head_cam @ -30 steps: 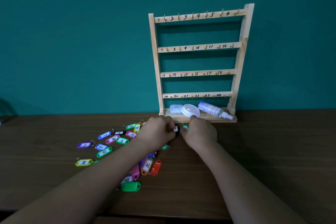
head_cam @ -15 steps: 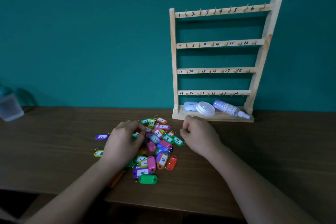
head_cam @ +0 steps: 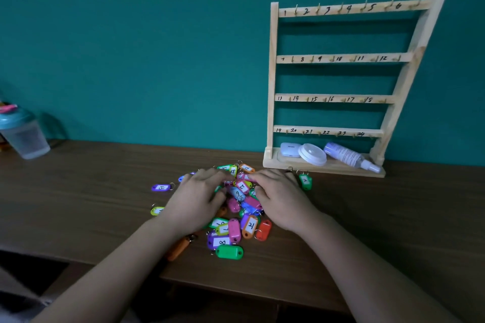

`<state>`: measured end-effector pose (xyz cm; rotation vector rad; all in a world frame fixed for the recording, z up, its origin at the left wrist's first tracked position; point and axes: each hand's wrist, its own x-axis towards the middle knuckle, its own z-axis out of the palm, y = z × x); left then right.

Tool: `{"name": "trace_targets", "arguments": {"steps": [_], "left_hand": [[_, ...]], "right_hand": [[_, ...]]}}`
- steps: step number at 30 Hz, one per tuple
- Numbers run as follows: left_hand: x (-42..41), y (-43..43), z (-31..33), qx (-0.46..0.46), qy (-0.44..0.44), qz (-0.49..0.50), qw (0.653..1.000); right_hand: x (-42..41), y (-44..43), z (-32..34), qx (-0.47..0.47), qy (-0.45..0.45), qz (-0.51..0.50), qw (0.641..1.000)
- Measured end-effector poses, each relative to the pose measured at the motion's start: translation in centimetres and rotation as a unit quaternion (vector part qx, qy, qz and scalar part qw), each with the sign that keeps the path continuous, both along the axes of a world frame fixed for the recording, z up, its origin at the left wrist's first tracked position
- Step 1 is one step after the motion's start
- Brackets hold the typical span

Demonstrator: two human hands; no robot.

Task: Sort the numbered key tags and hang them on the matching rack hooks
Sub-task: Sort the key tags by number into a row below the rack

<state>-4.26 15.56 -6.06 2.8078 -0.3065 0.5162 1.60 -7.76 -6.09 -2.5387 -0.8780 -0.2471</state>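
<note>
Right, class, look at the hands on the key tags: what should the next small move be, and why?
Probably the right hand should pick up the green tag beside it, which seems marked 2. It lies clear of the pile, near the wooden rack, whose hooks are all bare, and neither that hand nor the left hand holds a tag yet.

Two arms of a person are showing, both bare from the lower edge of the view up to the wrists. The left hand (head_cam: 195, 199) and right hand (head_cam: 282, 202) are showing bare too.
</note>
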Motion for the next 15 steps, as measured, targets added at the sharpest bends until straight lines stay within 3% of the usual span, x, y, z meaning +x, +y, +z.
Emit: {"name": "trace_targets", "arguments": {"steps": [6,15], "left_hand": [[1.1,-1.0,0.1,0.011,0.071,-0.039,0.997],[0.7,0.5,-0.2,0.013,0.047,-0.033,0.998]], "right_hand": [[0.3,0.5,-0.3,-0.061,0.029,-0.022,0.997],[-0.1,0.5,-0.6,-0.058,0.002,-0.001,0.998]]}}
